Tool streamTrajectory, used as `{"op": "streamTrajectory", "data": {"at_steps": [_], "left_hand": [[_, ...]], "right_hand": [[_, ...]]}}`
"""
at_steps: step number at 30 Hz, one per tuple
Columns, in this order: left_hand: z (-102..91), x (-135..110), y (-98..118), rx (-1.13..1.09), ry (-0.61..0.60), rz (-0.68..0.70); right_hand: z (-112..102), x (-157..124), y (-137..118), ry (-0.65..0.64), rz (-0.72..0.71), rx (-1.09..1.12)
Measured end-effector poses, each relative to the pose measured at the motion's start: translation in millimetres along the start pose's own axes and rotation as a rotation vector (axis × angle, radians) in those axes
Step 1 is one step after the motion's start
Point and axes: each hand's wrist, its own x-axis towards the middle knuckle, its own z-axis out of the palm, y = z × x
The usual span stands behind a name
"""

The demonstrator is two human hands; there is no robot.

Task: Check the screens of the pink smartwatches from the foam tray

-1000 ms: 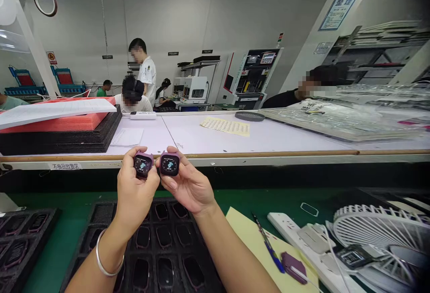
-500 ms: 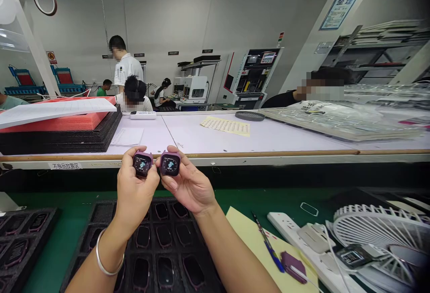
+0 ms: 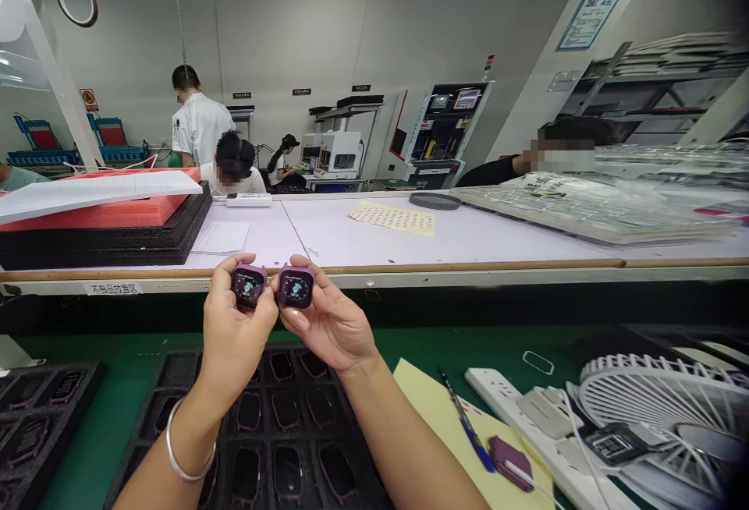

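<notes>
1. Far left, a tray (image 3: 92, 373) of dark-screened watches sits on the green worktop (image 3: 433, 342).
2. Next, a middle foam tray (image 3: 267, 416) holds more watches beneath the forearms; a watch dropped from above could strike those screens.
3. The left hand (image 3: 237, 331), a bangle (image 3: 169, 438) on its wrist, pinches the left watch (image 3: 248, 288) by its rim, lit face showing. A loose fingertip hold could let it slip.
4. Just beside it, the right hand (image 3: 339, 331) grasps the right watch (image 3: 296, 288), also lit, raised beyond the middle tray. If the hands drew together, the purple cases might knock and scuff; being lookalikes, they could be mixed up.
5. Rightward lie yellow paper (image 3: 433, 409), a pen (image 3: 468, 428) and a purple item (image 3: 511, 463) with a white cable (image 3: 520, 477); a sweeping right forearm could snag that cable.
</notes>
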Motion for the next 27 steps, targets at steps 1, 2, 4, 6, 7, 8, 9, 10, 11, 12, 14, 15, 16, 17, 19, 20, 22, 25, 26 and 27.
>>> {"op": "streamTrajectory", "data": {"at_steps": [1, 2, 4, 6, 7, 8, 9, 10, 11, 12, 14, 15, 16, 17, 19, 20, 22, 25, 26, 27], "left_hand": [[-0.1, 0, 0, 0.005, -0.004, 0.004], [-0.2, 0, 1, 0.012, -0.006, 0.011], [-0.4, 0, 2, 0.021, -0.004, 0.025], [-0.3, 0, 2, 0.006, -0.002, 0.027], [-0.2, 0, 2, -0.007, -0.004, 0.023], [-0.2, 0, 2, -0.021, -0.006, 0.020], [-0.2, 0, 2, -0.032, -0.008, 0.018], [-0.4, -1, 2, -0.039, -0.010, 0.016], [-0.6, -1, 1, -0.038, -0.013, 0.015], [-0.8, -1, 0, -0.030, -0.016, 0.016], [-1.3, 0, -1, -0.012, -0.025, 0.010], [-1.5, 1, -2, -0.012, -0.027, -0.004], [-1.7, 2, -3, -0.022, -0.029, -0.027], [-2.1, 4, -3, -0.047, -0.034, -0.063], [-3.7, 9, -1, -0.135, -0.073, -0.172], [-5.1, 11, 0, -0.191, -0.104, -0.234], [-9.0, 16, 4, -0.313, -0.175, -0.362], [-15.6, 20, 9, -0.477, -0.244, -0.503], [-17.3, 20, 9, -0.509, -0.256, -0.530], [-18.5, 21, 9, -0.526, -0.261, -0.544]], "right_hand": [[0, 0, 0, -0.001, -0.001, 0.005], [0, 0, 0, -0.002, -0.004, 0.010], [1, 0, -1, 0.003, -0.010, 0.020], [2, 0, -1, 0.010, -0.013, 0.029], [2, -1, -2, 0.010, -0.011, 0.030], [2, -1, -2, 0.006, -0.009, 0.030], [2, -1, -2, 0.002, -0.009, 0.027], [2, -1, -1, 0.000, -0.011, 0.020], [1, -1, -1, 0.001, -0.013, 0.008], [0, -1, -1, 0.006, -0.015, -0.007], [-1, -1, -1, 0.023, -0.014, -0.037], [-2, -1, -2, 0.030, -0.006, -0.052], [-2, -1, -3, 0.036, 0.006, -0.068], [-2, -1, -6, 0.043, 0.020, -0.088], [-2, -2, -12, 0.061, 0.053, -0.144], [-2, -3, -16, 0.075, 0.062, -0.175], [-1, -5, -22, 0.101, 0.060, -0.227], [-2, -6, -28, 0.123, 0.032, -0.260], [-3, -6, -29, 0.130, 0.027, -0.258], [-4, -5, -29, 0.140, 0.025, -0.254]]}}
